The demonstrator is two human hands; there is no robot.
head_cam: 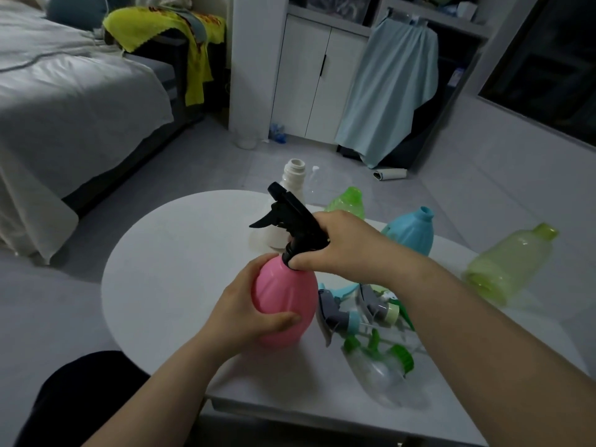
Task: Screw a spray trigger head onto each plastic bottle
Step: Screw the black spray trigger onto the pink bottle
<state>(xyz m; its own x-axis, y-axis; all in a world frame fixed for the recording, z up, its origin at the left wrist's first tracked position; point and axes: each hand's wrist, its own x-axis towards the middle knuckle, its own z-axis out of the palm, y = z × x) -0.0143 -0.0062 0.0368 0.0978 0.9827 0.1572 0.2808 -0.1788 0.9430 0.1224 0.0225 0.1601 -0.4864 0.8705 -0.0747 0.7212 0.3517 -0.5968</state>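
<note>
A pink bottle (287,291) is held tilted above the white table (167,269), with my left hand (245,304) wrapped around its body. A black spray trigger head (290,214) sits on its neck, nozzle pointing up and left. My right hand (342,243) grips the black collar and rear of that head. On the table stand a white bottle (292,175) and a blue bottle (412,230), both with bare necks. A green bottle (348,201) shows behind my right hand. A yellow-green bottle (506,266) lies on its side at the right.
Loose trigger heads lie under my right forearm: a grey and blue one (338,314), a pale green one (383,309) and a green one on a clear bottle (377,369). A bed (71,101) is on the left, a white cabinet (309,79) behind.
</note>
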